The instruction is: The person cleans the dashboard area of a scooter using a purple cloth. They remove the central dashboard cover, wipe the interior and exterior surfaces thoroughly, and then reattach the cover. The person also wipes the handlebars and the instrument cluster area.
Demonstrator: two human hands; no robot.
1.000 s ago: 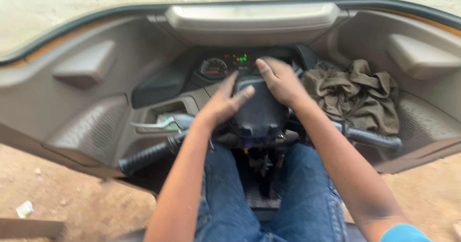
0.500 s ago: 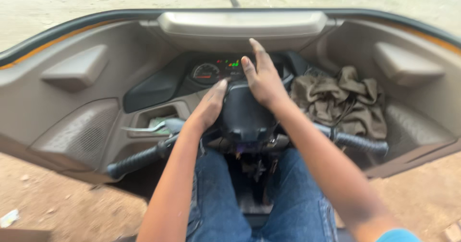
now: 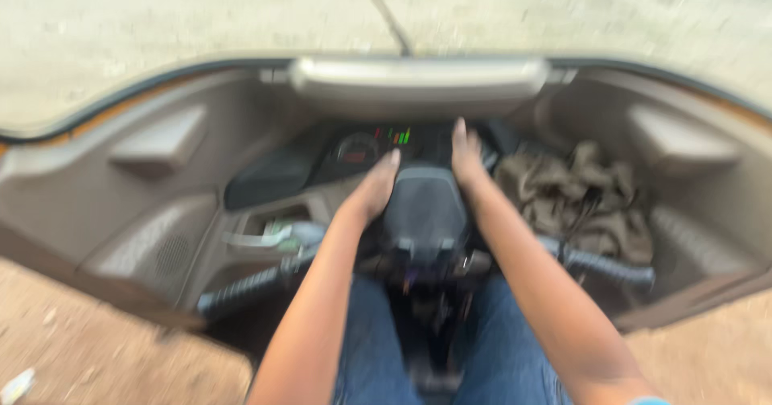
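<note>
Dark handlebar cover (image 3: 425, 205), rounded, long side running near to far, left hand (image 3: 371, 191) and right hand (image 3: 466, 157) flat on its sides, fingers together, pointing far, brown cloth (image 3: 577, 197) right.

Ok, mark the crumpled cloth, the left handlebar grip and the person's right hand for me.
crumpled cloth (image 3: 575, 200), head view, middle of the brown folds.
left handlebar grip (image 3: 241, 290), head view, ribbed black sleeve.
right hand (image 3: 466, 157), head view, back of the hand.
</note>
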